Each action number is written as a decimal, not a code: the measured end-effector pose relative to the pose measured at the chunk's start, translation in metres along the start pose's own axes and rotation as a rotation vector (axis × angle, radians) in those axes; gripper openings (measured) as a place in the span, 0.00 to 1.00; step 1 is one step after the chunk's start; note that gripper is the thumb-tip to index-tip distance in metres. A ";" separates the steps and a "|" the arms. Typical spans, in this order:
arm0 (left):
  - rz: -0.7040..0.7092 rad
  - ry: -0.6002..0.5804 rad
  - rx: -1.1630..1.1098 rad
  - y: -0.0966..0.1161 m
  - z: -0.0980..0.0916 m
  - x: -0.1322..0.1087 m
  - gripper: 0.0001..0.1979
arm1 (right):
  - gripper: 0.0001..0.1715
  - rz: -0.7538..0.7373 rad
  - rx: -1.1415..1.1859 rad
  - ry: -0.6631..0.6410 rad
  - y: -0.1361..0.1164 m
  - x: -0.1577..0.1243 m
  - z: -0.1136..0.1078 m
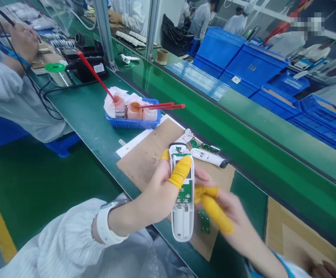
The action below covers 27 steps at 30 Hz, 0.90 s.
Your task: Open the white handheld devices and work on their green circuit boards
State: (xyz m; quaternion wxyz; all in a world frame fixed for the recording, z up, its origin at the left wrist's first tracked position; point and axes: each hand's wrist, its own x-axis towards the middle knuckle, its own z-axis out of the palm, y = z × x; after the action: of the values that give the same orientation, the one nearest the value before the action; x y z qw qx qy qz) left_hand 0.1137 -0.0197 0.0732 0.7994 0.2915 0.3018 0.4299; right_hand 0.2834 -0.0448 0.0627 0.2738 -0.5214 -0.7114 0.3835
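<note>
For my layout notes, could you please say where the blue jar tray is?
In the head view, the blue tray sits left of centre on the green bench, beyond the brown cardboard, with the green-topped reel farther left.

Over the flat brown cardboard sheet (pixel 143 162), a hand could pass between the left hand (pixel 160 189) and the blue plastic tray (pixel 133 123). Slim red sticks (pixel 163 105) obstruct above (two jut rightward past its rim); a loose white plastic casing (pixel 207 156) and a green circuit board (pixel 210 148) block the sheet's far side.
</note>
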 end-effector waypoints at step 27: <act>-0.129 -0.121 1.022 -0.053 -0.014 0.051 0.25 | 0.19 0.538 0.180 0.538 0.133 0.027 -0.123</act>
State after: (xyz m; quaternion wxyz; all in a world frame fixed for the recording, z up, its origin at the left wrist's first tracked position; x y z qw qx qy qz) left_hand 0.1537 0.0030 0.0143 0.5960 0.6499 0.4437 0.1599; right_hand 0.4429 0.0348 0.0205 0.3849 -0.7450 -0.4157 0.3521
